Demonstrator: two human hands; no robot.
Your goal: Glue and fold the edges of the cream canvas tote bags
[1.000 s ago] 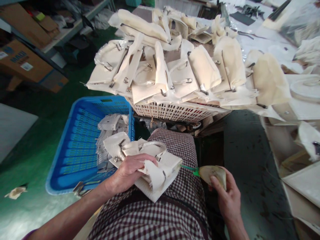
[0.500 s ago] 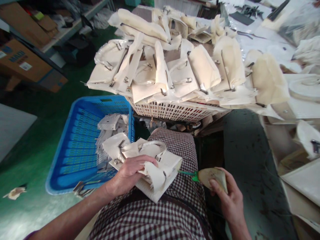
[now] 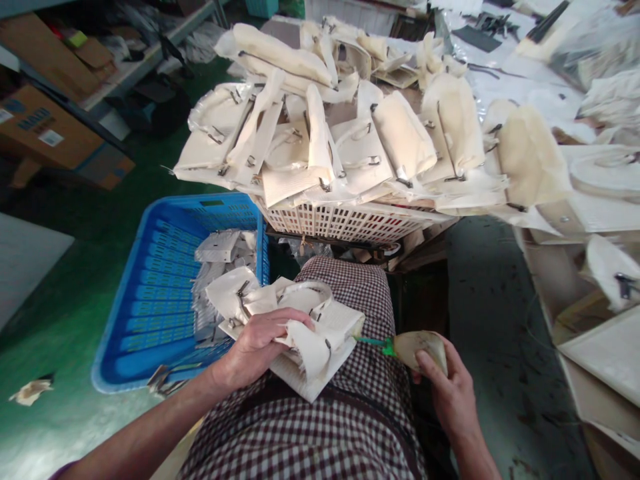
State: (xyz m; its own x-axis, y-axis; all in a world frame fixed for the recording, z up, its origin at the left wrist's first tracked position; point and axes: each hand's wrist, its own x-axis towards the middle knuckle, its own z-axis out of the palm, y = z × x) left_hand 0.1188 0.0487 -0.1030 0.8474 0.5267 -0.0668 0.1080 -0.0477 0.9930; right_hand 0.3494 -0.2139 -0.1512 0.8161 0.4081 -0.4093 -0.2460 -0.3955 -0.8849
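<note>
Over my lap, my left hand (image 3: pixel 267 340) is closed on a cream bag piece (image 3: pixel 345 327) with a looped handle and dark zipper ends. Its fingers press a loose flap against the panel. My right hand (image 3: pixel 447 380) is wrapped round a squeeze bottle (image 3: pixel 417 350) of murky yellowish glue-like liquid. A green cap and a thin green nozzle (image 3: pixel 371 341) point left from the bottle. The nozzle's tip meets the right edge of the bag piece, or lies right beside it. My right fingers are partly hidden behind the bottle.
A blue basket (image 3: pixel 117 300) with pale cut pieces stands on the green floor at left. Ahead, many similar cream bag pieces (image 3: pixel 360 153) lie over a white basket (image 3: pixel 345 223). A dark bench top (image 3: pixel 493 320) runs along the right, with more bag pieces beyond.
My right hand and the bottle have moved slightly left and up, bringing the nozzle closer to the bag piece's edge. My left hand keeps its hold almost unmoved.
</note>
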